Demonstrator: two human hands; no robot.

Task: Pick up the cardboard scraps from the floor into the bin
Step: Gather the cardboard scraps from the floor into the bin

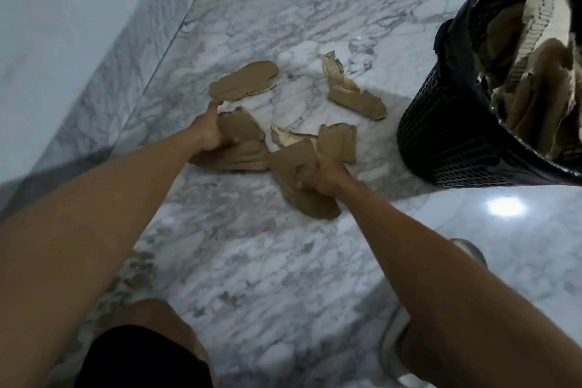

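Brown cardboard scraps lie on the marble floor [252, 261]. My left hand [206, 132] grips a bunch of scraps [239, 142] at the left of the pile. Close beside it, my right hand [321, 175] is closed on another bunch of scraps [299, 164], with a flat piece [338, 142] sticking up behind the fingers. An oval scrap [244, 80] lies loose just beyond my left hand. A torn corrugated scrap [352, 91] lies farther right. The black mesh bin [447, 135], lined with a dark bag, stands at the right and holds several cardboard pieces [532, 72].
A pale wall [47, 25] with a marble skirting runs diagonally along the left. My bent knee in black shorts [141, 356] is at the bottom, and a shoe [393, 346] sits at bottom right. A ceiling light reflects on the floor below the bin.
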